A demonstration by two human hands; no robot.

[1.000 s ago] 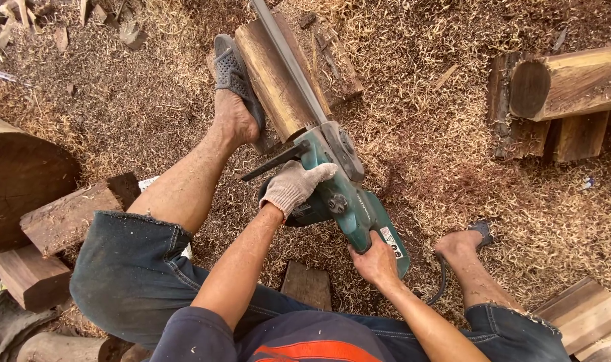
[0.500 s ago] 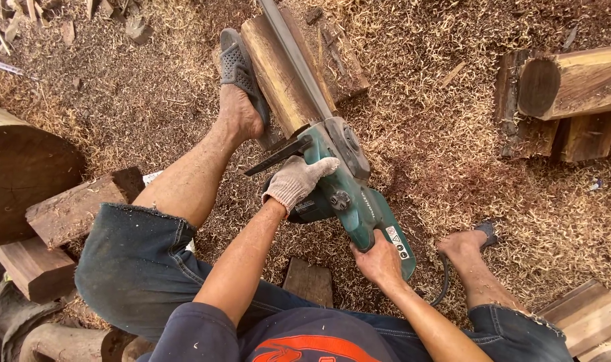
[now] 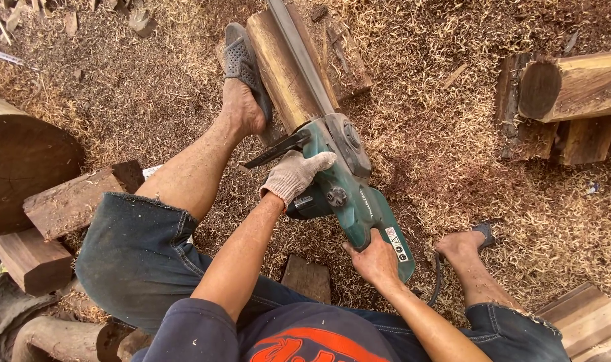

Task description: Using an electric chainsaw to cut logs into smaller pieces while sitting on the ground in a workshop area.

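Observation:
A green electric chainsaw (image 3: pixel 349 188) lies with its long bar (image 3: pixel 298 53) along the top of a squared wooden log (image 3: pixel 285 74). My left hand (image 3: pixel 293 175), in a pale work glove, grips the saw's front handle. My bare right hand (image 3: pixel 372 261) holds the rear grip at the saw's near end. My left foot in a grey sandal (image 3: pixel 241 67) presses against the log's left side. My right foot (image 3: pixel 463 245) rests on the sawdust beside the saw's black cord (image 3: pixel 438 281).
Sawdust and shavings cover the ground. A big round log (image 3: pixel 17 167) and sawn blocks (image 3: pixel 67 204) lie at the left. Stacked logs (image 3: pixel 567 87) sit at the upper right, planks (image 3: pixel 587 322) at the lower right. A small block (image 3: pixel 309 278) lies between my legs.
The saw, both hands and the log sit slightly lower and to the right in view. Grips are unchanged.

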